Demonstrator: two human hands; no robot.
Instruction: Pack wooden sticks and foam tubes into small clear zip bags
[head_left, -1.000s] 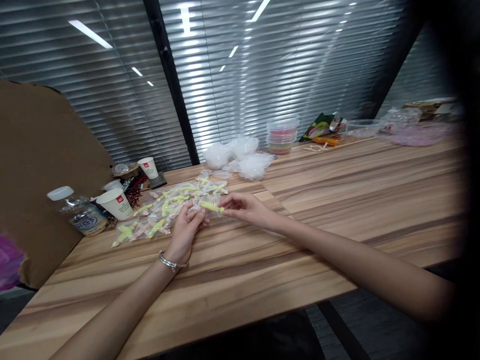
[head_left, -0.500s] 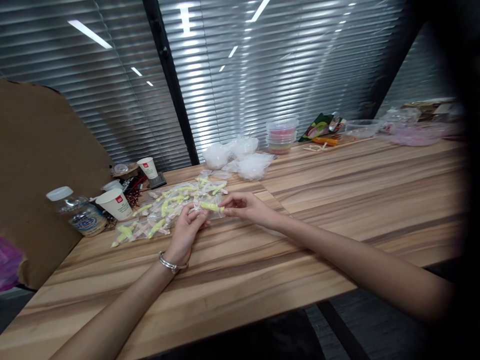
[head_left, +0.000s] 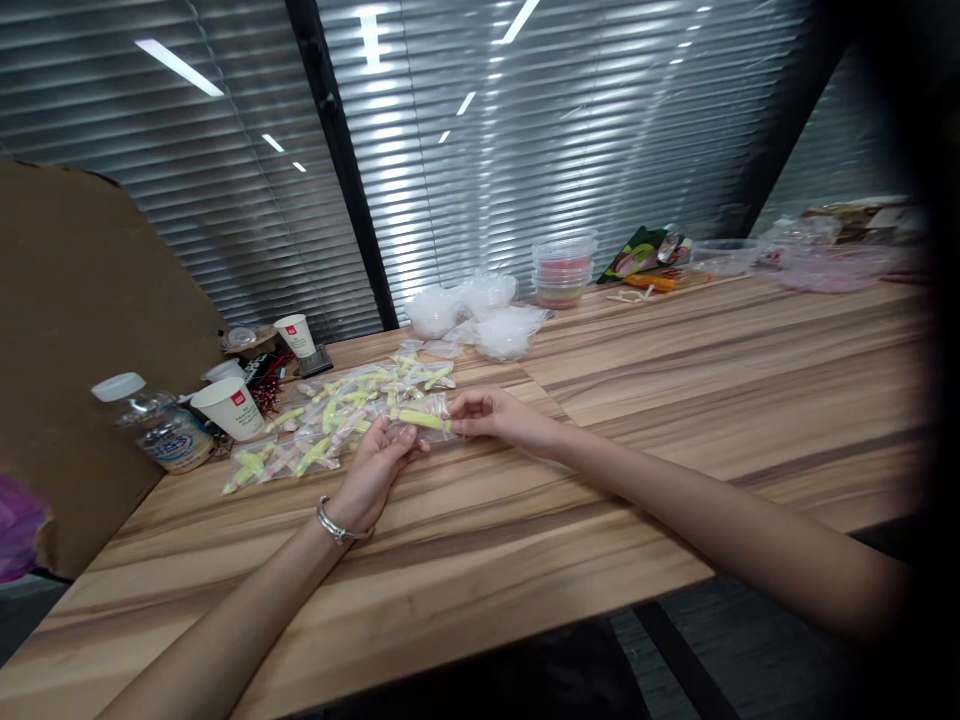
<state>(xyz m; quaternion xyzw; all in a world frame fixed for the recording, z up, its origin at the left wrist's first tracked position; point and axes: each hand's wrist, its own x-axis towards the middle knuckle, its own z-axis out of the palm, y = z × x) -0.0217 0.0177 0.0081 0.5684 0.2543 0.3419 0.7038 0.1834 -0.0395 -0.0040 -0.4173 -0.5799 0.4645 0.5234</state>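
Note:
Between my hands is a small clear plastic bag with a yellow-green item inside, whose kind I cannot make out. My left hand, with a silver bangle at the wrist, pinches the bag's left end. At its right end, the fingers of my right hand are closed on the plastic. Several similar bags with yellow-green and pinkish pieces lie spread on the wooden table, just behind and left of my left hand.
White paper cups and a lidded plastic jar stand at the left, by a cardboard sheet. Behind the bags sit clumps of clear plastic and stacked tubs. An orange tool and packaging lie far right.
The bag between my hands now looks flatter and stretched straighter. My right hand has shifted slightly right, and the left fingers have moved a little lower along the bag.

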